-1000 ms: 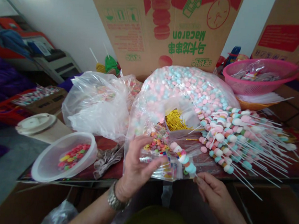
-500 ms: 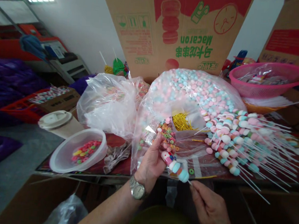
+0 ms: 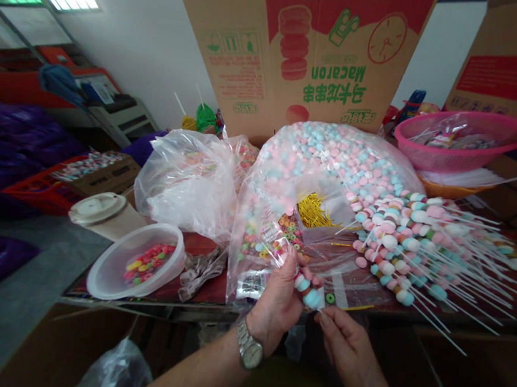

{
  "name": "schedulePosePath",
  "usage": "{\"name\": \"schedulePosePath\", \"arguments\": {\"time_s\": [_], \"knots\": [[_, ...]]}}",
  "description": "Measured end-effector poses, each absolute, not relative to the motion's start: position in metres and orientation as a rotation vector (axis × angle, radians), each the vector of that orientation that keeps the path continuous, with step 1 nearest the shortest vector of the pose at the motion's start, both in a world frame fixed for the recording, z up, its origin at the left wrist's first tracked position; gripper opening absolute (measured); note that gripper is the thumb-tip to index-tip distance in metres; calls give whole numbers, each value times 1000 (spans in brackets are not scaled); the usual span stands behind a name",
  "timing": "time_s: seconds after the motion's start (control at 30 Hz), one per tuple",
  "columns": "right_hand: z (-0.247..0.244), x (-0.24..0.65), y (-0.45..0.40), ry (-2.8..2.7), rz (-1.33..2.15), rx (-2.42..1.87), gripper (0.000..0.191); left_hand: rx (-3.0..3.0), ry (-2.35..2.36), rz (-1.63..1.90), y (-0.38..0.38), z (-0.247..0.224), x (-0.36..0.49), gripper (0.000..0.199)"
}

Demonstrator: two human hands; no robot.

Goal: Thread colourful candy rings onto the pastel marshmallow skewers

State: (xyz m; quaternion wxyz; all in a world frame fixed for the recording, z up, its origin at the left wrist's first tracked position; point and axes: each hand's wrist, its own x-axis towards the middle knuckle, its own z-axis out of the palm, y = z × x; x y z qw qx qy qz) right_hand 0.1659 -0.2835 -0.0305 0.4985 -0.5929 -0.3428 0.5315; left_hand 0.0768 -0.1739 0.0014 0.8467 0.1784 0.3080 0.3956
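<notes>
The left hand (image 3: pixel 279 299), a watch on its wrist, is closed around a candy skewer (image 3: pixel 308 293) of pink, white and blue pieces, held over the desk (image 3: pixel 195 248). Compared with the earlier frame, this hand has shifted right, nearer the right hand, and the candy now sits lower, with its pink end partly hidden behind the fingers. A clear printed packet (image 3: pixel 251 282) lies against the left hand's outer side, but its edges are hard to make out through the plastic. The right hand (image 3: pixel 345 343) is half closed, its fingertips (image 3: pixel 323 316) pinching the skewer's thin end, which they mostly hide. A green candy ring (image 3: pixel 330 298) lies just beside them. Farther out are a fan of finished skewers (image 3: pixel 419 248), a big clear bag of pink and blue candy (image 3: pixel 333 154), yellow sticks (image 3: pixel 310 212), and a plastic tub of colored candy (image 3: pixel 137 261).
</notes>
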Motion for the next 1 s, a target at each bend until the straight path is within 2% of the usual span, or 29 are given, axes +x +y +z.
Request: {"name": "schedulePosePath", "arguments": {"time_s": [0.2,0.27,0.37,0.57,0.77,0.9,1.0], "knots": [[-37,177,-288,-805,1484,-1381,44,443,555,806,-148,5,55,41],[-37,180,-289,-839,1485,-1394,42,433,534,837,-140,10,52,31],[-37,178,-291,-1039,1194,-1529,37,346,571,914,-136,17,57,13],[-50,173,-294,-1498,388,-1567,24,155,632,979,-138,20,64,29],[-46,193,-290,-1756,-242,-1524,20,168,662,888,-142,15,63,32],[-44,196,-286,-1812,-461,-1546,18,161,715,878,-146,13,68,29],[-47,182,-287,-1755,-318,-1538,22,180,718,901,-149,12,73,32]]}}
